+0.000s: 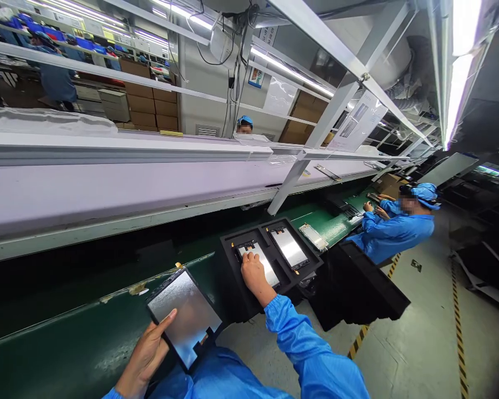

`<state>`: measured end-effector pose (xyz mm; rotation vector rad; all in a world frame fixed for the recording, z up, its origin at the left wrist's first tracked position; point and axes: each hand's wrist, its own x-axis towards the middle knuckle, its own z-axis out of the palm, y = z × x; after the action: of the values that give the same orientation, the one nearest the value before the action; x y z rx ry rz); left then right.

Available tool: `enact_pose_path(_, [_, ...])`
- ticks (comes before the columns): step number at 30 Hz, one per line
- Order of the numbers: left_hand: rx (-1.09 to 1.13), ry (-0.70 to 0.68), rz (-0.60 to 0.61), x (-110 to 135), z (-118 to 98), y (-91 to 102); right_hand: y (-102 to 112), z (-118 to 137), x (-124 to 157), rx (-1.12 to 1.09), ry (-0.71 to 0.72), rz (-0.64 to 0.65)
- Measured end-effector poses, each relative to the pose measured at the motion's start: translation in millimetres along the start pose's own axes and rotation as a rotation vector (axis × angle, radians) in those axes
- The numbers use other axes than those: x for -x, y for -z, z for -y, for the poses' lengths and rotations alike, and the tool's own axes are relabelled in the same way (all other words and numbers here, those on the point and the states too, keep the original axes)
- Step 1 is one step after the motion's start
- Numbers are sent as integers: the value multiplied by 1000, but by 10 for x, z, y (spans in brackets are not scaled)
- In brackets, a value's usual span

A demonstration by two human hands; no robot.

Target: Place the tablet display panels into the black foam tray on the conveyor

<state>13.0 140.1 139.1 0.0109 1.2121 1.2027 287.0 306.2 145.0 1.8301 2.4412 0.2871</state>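
My left hand (pixel 147 354) grips the near edge of a flat grey display panel (pixel 185 313) with a black frame, thumb lying on its face, over the green conveyor belt (pixel 87 338). My right hand (pixel 253 274) rests knuckles-up, fingers curled, on a smaller panel (pixel 268 266) lying in the left pocket of a black foam tray (pixel 233 244). A second small panel (pixel 289 246) lies in the tray's right pocket. Both my sleeves are blue.
Another loose panel (pixel 314 236) lies on the belt beyond the tray. A black bin (pixel 357 282) stands to the tray's right. A person in blue (pixel 393 227) works further along the line; another sits behind the raised white shelf (pixel 108 166). Yellow-striped floor lies right.
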Motion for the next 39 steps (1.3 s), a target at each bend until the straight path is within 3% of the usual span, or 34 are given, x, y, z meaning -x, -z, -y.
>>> enact_pose_path(3, [57,28,66,-50,-42,-70,-20,41,-49,-68,-38,47])
enact_pose_path(8, [38,7,123,-121,-36,-238,142,109,-123,-260,-106,103])
enact_pose_path(14, [2,-27,212,-61,-28,-595,395,159,361,-1113,36,160])
enact_pose_path(16, [-21,-38,277,-6,-10,-794,436,175,559,-1235,57,155])
enact_pose_path(21, [-37,-32,431,50,96,-1229,380,18,721,-1325,-111,57])
enact_pose_path(26, [-73,-2,617,17,212,-1422,384,-407,736,-1338,-140,31])
enact_pose_path(29, [5,17,520,-27,275,-1529,565,-556,801,-1346,-53,72])
enact_pose_path(31, [25,-46,462,-57,300,-1614,711,-587,844,-1396,45,120])
enact_pose_path(35, [-34,-184,496,-80,294,-1802,850,-733,903,-1380,175,189])
enact_pose_path(39, [-54,-219,482,-118,267,-1901,637,-1234,870,-1071,-29,-92])
